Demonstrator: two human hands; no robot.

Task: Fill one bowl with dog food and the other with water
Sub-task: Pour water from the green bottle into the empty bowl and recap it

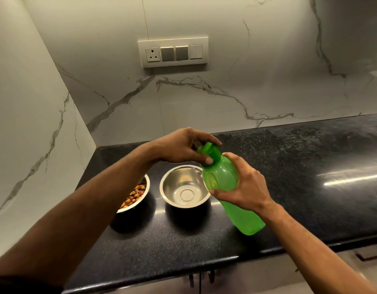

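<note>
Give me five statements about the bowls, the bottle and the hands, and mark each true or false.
1. The left bowl holds dog food. True.
2. The right bowl is full of water. False: it looks empty.
3. The right hand grips the green bottle round its body. True.
4. The bottle stands upright on the counter. False: it is held tilted, its top toward the right bowl.
5. The left hand rests flat on the counter. False: its fingers curl round the bottle's cap.
</note>
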